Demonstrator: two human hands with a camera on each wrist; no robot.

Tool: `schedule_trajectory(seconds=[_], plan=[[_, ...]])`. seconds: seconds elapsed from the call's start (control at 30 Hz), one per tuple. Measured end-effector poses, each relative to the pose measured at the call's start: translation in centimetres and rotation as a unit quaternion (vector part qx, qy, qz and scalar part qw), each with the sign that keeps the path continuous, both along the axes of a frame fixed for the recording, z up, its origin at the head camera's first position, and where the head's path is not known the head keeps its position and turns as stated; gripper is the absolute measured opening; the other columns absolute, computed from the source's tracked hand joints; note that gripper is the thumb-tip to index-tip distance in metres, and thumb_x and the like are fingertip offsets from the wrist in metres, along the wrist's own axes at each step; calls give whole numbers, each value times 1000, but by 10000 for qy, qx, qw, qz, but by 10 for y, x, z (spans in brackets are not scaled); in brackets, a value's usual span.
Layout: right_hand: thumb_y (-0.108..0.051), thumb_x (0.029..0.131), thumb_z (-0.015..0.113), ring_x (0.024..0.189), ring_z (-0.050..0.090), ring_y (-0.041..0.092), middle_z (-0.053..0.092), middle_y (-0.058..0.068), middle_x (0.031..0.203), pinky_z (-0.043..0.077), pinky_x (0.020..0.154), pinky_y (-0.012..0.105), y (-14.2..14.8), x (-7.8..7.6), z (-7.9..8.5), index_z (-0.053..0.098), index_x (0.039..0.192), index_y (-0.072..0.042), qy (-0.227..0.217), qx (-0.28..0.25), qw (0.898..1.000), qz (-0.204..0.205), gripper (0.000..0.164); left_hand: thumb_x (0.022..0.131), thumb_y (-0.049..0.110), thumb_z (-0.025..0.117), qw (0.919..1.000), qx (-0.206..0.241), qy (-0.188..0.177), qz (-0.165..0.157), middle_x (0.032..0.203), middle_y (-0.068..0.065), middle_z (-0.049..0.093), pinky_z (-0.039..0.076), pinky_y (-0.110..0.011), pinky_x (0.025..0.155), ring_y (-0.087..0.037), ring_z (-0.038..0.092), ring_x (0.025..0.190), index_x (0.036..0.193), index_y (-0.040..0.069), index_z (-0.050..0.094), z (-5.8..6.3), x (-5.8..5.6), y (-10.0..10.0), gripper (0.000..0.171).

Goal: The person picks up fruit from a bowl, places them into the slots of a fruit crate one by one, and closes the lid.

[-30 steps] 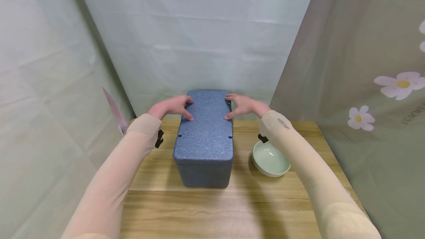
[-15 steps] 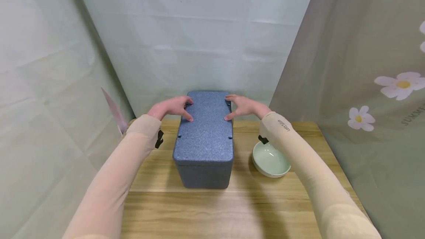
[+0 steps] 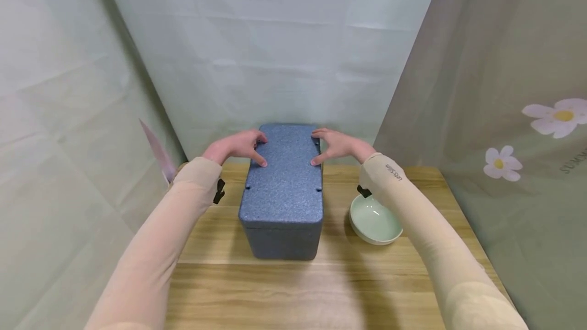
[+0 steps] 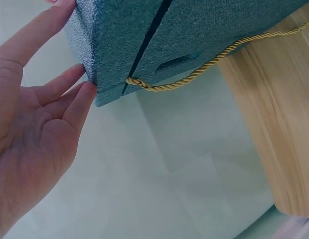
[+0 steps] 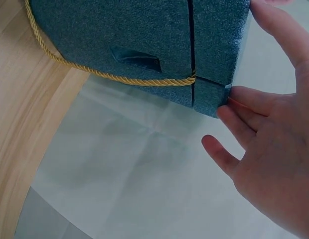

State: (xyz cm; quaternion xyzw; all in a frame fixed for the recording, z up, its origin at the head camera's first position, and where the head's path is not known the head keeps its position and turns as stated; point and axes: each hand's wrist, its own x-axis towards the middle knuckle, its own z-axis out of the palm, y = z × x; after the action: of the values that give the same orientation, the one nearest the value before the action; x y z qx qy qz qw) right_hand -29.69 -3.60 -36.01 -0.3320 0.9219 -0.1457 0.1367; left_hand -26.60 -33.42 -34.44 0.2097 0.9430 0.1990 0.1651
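A speckled blue foam box (image 3: 282, 242) with a lid (image 3: 284, 187) on it stands upright on the wooden table. My left hand (image 3: 238, 146) touches the lid's left edge towards the back, its thumb on the top. Opposite it, my right hand (image 3: 337, 145) touches the right edge the same way. Both wrist views show fingertips at the lid's corner, with the fingers fairly straight and spread. A gold twisted cord (image 4: 214, 59) comes out of the seam under the lid in the left wrist view. A similar cord (image 5: 129, 79) hangs from the seam in the right wrist view.
A pale green bowl (image 3: 375, 220) is right of the box, partly behind my right sleeve. Pale cloth (image 3: 275, 39) hangs behind the wooden table (image 3: 293, 294) and along both sides. A thin pinkish pointed piece (image 3: 158, 152) sticks up beyond my left forearm.
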Motion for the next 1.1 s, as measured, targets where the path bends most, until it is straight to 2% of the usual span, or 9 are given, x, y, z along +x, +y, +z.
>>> schedule_trajectory(seconds=[0.27, 0.4, 0.5, 0.67, 0.9, 1.1], plan=[[-46, 83, 74, 152, 22, 37, 24, 18, 162, 21, 122, 51, -2, -3, 0, 29, 154, -1, 107, -36, 9999, 55, 95, 85, 24, 77, 9997, -201, 108, -75, 150, -27, 41, 37, -51, 113, -43, 45, 136, 145, -7, 39, 1, -3, -2, 78], [-47, 84, 74, 150, 26, 36, 27, 17, 161, 25, 121, 53, 1, -6, -1, 33, 153, -5, 231, -77, 9997, -26, 91, 84, 23, 77, 9990, -307, 270, -200, 148, -29, 41, 38, -51, 112, -44, 46, 134, 143, -7, 42, 2, -8, -1, 75], [-49, 85, 72, 150, 26, 37, 27, 17, 161, 24, 119, 58, 1, -8, -1, 34, 153, -8, 338, -68, 9994, 7, 88, 85, 24, 76, 9977, -503, 376, -273, 154, -30, 32, 33, -54, 115, -45, 36, 141, 144, -4, 44, 2, -13, -2, 73], [-49, 86, 70, 151, 23, 38, 26, 16, 162, 17, 118, 65, -2, -12, -1, 34, 153, -7, 464, 15, 9989, 66, 87, 84, 24, 77, 9972, -581, 330, -341, 161, -27, 19, 21, -56, 121, -45, 18, 150, 147, 0, 41, 2, -21, -4, 76], [-47, 87, 68, 151, 23, 38, 25, 18, 163, 19, 121, 58, -1, -15, -1, 31, 154, -4, 436, 91, 9990, 84, 87, 83, 23, 76, 9979, -431, 239, -420, 160, -24, 26, 21, -56, 121, -42, 21, 150, 150, 2, 38, 1, -29, -4, 80], [-45, 88, 68, 152, 21, 37, 24, 18, 163, 19, 123, 53, -1, -15, -4, 31, 154, -4, 340, 32, 9994, 70, 86, 83, 25, 77, 9985, -425, 112, -336, 162, -23, 22, 21, -58, 120, -42, 19, 150, 151, 5, 37, 0, -27, -5, 81]])
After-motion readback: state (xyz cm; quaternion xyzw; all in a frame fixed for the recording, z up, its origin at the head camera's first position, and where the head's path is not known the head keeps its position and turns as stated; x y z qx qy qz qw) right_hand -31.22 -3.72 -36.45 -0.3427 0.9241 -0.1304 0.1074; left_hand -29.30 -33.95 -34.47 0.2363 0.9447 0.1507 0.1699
